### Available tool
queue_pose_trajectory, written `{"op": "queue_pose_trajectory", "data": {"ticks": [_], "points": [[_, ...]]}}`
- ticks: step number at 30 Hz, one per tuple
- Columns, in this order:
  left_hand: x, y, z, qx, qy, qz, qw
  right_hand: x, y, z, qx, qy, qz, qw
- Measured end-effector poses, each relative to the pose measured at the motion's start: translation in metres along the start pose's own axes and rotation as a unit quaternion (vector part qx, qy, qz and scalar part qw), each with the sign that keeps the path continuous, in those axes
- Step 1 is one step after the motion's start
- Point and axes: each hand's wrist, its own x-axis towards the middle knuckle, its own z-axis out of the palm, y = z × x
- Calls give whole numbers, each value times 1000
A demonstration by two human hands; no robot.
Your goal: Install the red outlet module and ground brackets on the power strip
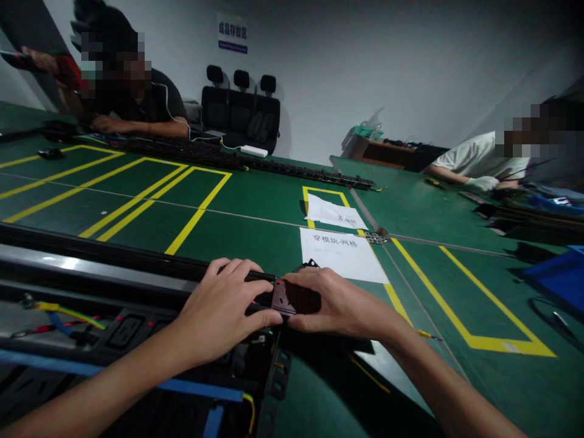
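My right hand [335, 301] pinches a small dark end piece [285, 298] between thumb and fingers, at the right end of a long black metal housing [150, 252]. The housing has a shiny inner face. Over that same end curls my left hand [221, 301], its fingers on the top edge and its thumb at the end piece's lower corner. The seam between piece and housing is partly hidden by my fingers. Just below lies a black socket strip [128, 331] with a yellow-green wire [75, 311] near it. Blue tape [201, 389] runs across black parts at the lower left.
White printed sheets [344, 252] lie on the green table [260, 234], which has yellow taped outlines. A long black strip [292, 173] lies farther back. One co-worker [159, 103] sits at the far left, another [474, 161] at the right near a blue bin [559, 277].
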Motion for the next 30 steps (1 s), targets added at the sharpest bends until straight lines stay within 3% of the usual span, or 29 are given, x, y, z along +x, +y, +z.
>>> {"op": "queue_pose_trajectory", "data": {"ticks": [30], "points": [[-1,-3,-3,29,-18,3,999,2,10,-4,20,3,-28,999]]}}
